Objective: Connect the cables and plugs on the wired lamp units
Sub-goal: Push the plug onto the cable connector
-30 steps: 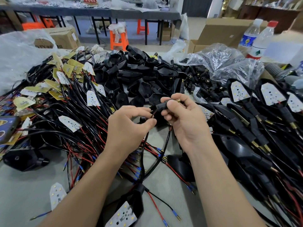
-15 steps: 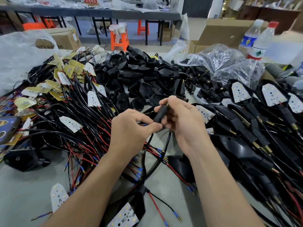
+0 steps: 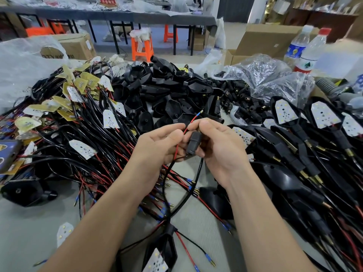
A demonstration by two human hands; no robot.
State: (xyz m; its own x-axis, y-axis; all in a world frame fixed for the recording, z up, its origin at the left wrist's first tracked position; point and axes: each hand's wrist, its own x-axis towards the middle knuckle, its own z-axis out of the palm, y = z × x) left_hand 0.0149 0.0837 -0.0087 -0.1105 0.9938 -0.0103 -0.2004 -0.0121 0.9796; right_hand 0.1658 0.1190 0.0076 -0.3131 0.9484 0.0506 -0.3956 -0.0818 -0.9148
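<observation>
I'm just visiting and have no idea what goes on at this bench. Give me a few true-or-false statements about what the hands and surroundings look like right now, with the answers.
1. The right hand holds a black plug. True.
2. The left hand lies flat and holds nothing. False: its fingertips pinch a thin red wire.
3. An orange stool stands in the background. True.
4. The red-capped bottle lies on its side. False: it stands upright at the far right.
</observation>
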